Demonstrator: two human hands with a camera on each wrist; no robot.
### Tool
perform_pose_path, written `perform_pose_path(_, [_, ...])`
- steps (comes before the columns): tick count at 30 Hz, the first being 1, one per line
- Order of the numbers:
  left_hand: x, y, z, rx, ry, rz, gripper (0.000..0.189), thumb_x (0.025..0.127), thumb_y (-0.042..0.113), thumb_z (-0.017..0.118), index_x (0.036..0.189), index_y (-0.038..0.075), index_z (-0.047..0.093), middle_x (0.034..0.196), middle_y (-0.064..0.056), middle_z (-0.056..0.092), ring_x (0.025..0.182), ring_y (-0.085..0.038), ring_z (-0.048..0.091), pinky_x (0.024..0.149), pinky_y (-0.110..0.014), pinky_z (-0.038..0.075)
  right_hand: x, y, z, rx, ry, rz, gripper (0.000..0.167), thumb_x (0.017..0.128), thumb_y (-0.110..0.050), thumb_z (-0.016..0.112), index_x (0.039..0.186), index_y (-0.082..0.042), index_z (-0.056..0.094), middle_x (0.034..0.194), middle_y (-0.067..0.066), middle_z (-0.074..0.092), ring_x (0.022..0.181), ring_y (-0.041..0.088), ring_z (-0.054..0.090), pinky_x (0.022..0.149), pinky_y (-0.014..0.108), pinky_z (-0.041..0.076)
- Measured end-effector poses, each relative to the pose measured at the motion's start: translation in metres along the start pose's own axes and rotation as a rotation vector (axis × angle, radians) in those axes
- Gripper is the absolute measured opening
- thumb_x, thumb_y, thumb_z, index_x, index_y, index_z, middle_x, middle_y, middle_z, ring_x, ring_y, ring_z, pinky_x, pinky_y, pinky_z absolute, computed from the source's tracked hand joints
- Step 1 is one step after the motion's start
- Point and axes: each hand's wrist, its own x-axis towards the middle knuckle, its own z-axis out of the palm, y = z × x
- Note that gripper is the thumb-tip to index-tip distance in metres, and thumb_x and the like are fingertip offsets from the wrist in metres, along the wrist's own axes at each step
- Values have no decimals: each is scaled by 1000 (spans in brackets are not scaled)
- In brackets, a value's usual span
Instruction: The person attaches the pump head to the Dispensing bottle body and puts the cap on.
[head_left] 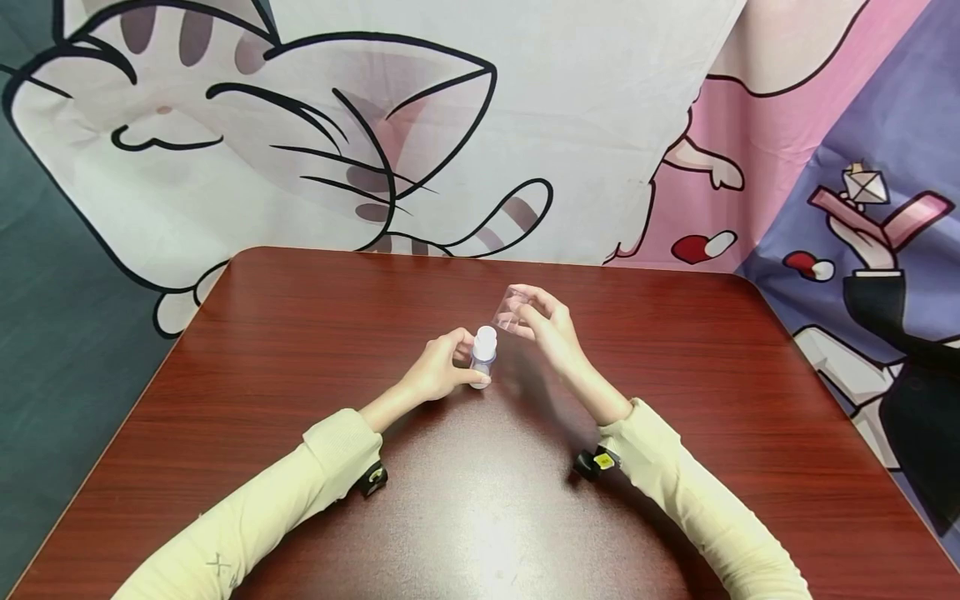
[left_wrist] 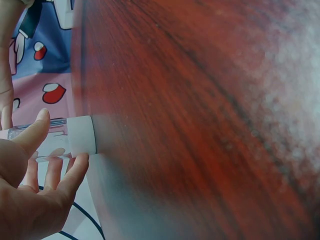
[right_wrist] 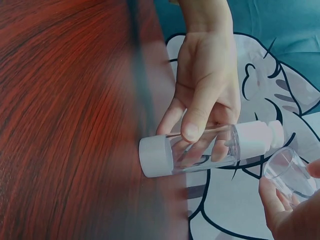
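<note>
A small clear pump bottle (head_left: 483,353) with a white base and white pump head stands upright on the table. My left hand (head_left: 441,365) grips its clear body, thumb on the near side and fingers on the other. In the right wrist view the see-through middle of the bottle (right_wrist: 202,150) shows between that hand's thumb and fingers. Up and to the right of the pump head, my right hand (head_left: 553,332) holds a clear cap (head_left: 507,307) between thumb and fingers. The cap's open rim (right_wrist: 280,162) is tilted close beside the pump head, which is uncovered.
The brown wood-grain table (head_left: 300,317) reaches back to a hanging cloth (head_left: 592,125) printed with cartoon figures. Black devices (head_left: 372,478) are worn at both wrists, beneath the light sleeves (head_left: 300,483).
</note>
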Motion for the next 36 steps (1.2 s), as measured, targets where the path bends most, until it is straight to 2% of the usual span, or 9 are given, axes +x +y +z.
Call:
perform_pose_path(6, [0, 0, 0, -2, 0, -4, 41, 74, 12, 82, 105, -1, 57, 103, -16, 69, 97, -29, 68, 88, -39, 53, -2, -2, 1, 18, -12, -21, 40, 94, -4, 48, 132, 7, 47, 102, 0, 59, 83, 3, 66, 81, 26, 57])
perform_pose_path(15, [-1, 2, 0, -3, 0, -15, 41, 74, 12, 82, 105, 0, 58, 103, -16, 70, 97, -29, 68, 88, -40, 54, -4, 1, 3, 36, -38, -67, 42, 91, 0, 49, 133, 7, 49, 107, 6, 62, 87, 5, 66, 79, 24, 57])
perform_pose_path(23, [-1, 2, 0, -7, 0, -29, 41, 74, 11, 82, 105, 0, 58, 103, -16, 70, 96, -28, 68, 87, -39, 54, -5, 3, 4, 15, -87, -114, 44, 91, 2, 52, 134, 9, 46, 118, 21, 60, 91, 6, 65, 82, 27, 56])
perform_pose_path(27, [-1, 2, 0, -13, 1, -32, 41, 74, 11, 82, 105, 0, 57, 103, -16, 70, 95, -27, 68, 87, -39, 54, -6, 3, 5, 15, -107, -128, 45, 91, 4, 52, 134, 10, 45, 118, 20, 60, 93, 6, 66, 84, 28, 56])
perform_pose_path(33, [-1, 2, 0, -14, 1, -31, 41, 74, 11, 82, 104, 0, 57, 102, -16, 70, 94, -27, 68, 87, -39, 54, -8, 4, 6, 18, -133, -157, 44, 90, 4, 55, 133, 11, 46, 122, 29, 57, 93, 6, 67, 83, 28, 56])
perform_pose_path(36, [-1, 2, 0, -14, 1, -30, 41, 74, 11, 82, 104, 0, 57, 102, -16, 70, 94, -27, 68, 86, -40, 54, -8, 4, 7, 2, -134, -171, 43, 90, 4, 55, 132, 10, 47, 122, 29, 58, 93, 5, 67, 82, 25, 56])
